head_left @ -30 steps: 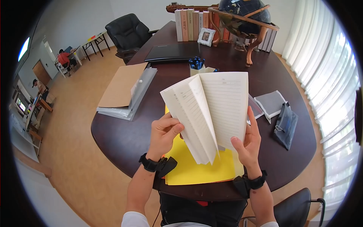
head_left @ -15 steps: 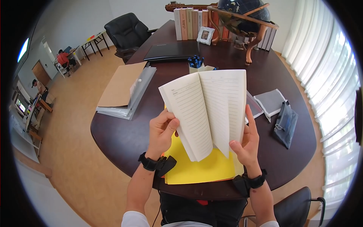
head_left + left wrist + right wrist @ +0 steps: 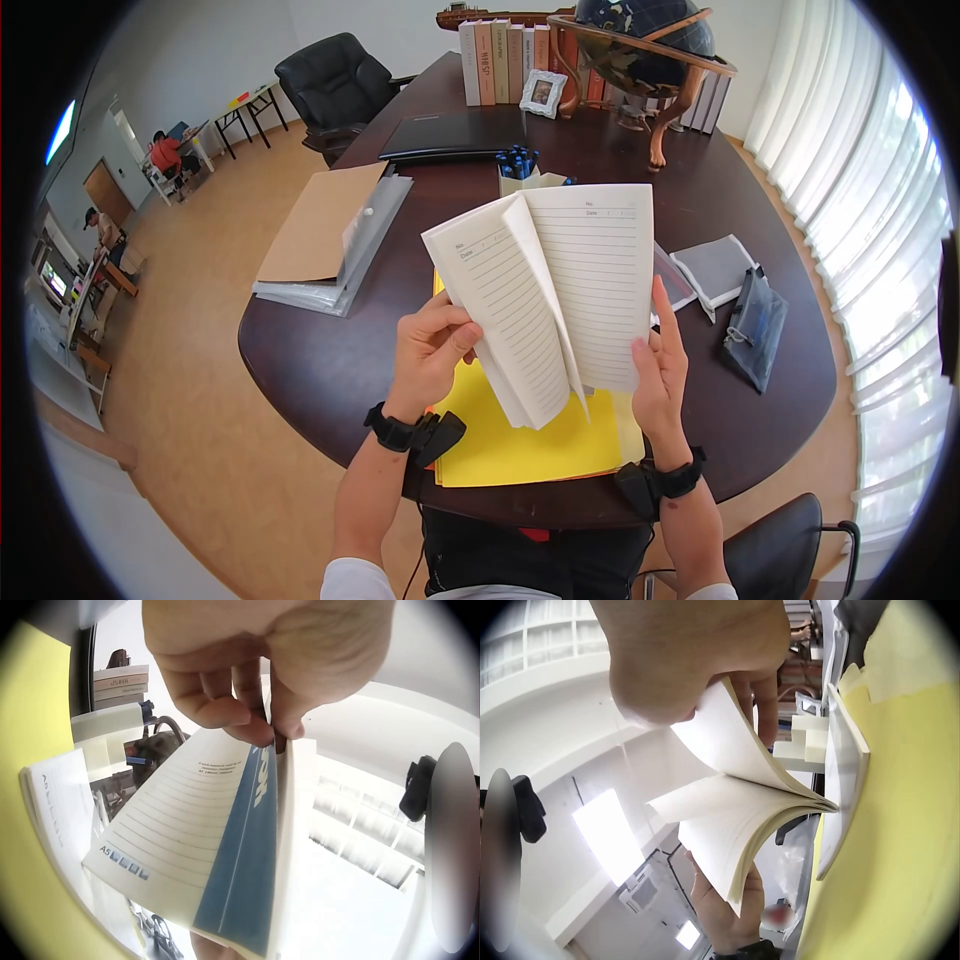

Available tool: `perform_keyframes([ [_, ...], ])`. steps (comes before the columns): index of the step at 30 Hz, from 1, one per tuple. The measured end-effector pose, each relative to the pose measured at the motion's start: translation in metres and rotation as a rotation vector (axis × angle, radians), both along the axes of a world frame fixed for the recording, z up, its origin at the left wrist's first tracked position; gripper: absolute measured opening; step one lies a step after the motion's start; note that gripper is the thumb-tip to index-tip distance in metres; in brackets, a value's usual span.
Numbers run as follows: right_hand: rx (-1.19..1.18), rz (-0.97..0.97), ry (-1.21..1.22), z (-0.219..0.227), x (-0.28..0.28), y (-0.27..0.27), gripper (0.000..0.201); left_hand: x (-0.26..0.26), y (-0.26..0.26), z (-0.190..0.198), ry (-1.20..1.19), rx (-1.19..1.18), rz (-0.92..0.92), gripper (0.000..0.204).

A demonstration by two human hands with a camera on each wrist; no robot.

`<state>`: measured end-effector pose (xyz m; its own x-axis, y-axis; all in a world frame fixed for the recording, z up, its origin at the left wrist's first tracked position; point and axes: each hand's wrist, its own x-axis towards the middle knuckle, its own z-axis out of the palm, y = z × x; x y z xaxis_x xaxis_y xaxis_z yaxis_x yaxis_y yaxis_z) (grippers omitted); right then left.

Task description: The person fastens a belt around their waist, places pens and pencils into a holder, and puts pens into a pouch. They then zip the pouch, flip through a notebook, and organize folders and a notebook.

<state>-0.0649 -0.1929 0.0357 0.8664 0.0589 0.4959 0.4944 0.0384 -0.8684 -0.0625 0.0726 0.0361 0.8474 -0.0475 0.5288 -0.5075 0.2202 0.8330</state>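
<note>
An open lined notebook [image 3: 605, 290] is held up over the desk, with some leaves standing loose near its spine. My left hand [image 3: 428, 350] pinches its left side, thumb in front. At the right edge, my right hand [image 3: 660, 385] grips it with the thumb at the page margin and fingers behind. The left wrist view shows the cover [image 3: 165, 832], white with a blue band and "A5" printed on it. Below the notebook is a yellow sheet or folder [image 3: 500, 445]; another white booklet [image 3: 845, 780] lies on it in the right wrist view.
A brown folder [image 3: 320, 225] lies on clear plastic folders at left. Behind the notebook stand a pen holder [image 3: 520, 180] and a black laptop [image 3: 455, 137]. Mesh pouches [image 3: 715, 270] and a dark zip pouch [image 3: 755, 330] lie at right. A globe [image 3: 645, 50] stands at the back.
The leaf that leaned over the right page half a second ago now stands near the spine, toward the left. My right thumb has moved up to the right margin. My left hand keeps its hold.
</note>
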Motion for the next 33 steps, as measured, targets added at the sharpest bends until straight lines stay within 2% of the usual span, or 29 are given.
perform_keyframes([
  [3,0.020,0.086,0.048,0.0049,-0.0033,-0.0036,0.066,-0.0016,-0.0007,0.0016,0.015,0.015,0.017,0.014],
  [6,0.060,0.155,-0.005,0.0024,-0.0025,-0.0046,0.078,-0.0015,-0.0003,0.0007,0.006,0.026,0.012,0.014],
  [9,-0.029,0.135,-0.018,0.0056,-0.0030,-0.0027,0.091,-0.0015,0.0003,0.0007,0.015,0.017,-0.006,0.014],
  [12,-0.017,0.178,0.021,0.0059,-0.0030,-0.0031,0.096,-0.0016,-0.0005,0.0013,0.018,-0.004,-0.014,0.013],
  [24,0.031,0.236,-0.043,0.0028,0.0006,-0.0033,0.104,-0.0013,0.0012,0.0007,0.032,0.016,-0.007,0.014],
  [30,-0.010,0.193,-0.021,0.0069,-0.0024,-0.0010,0.104,-0.0031,-0.0009,0.0038,0.034,0.018,0.018,0.015],
  [33,0.002,0.232,-0.040,0.0067,-0.0023,-0.0031,0.095,-0.0021,0.0013,0.0008,0.025,0.015,-0.018,0.016],
])
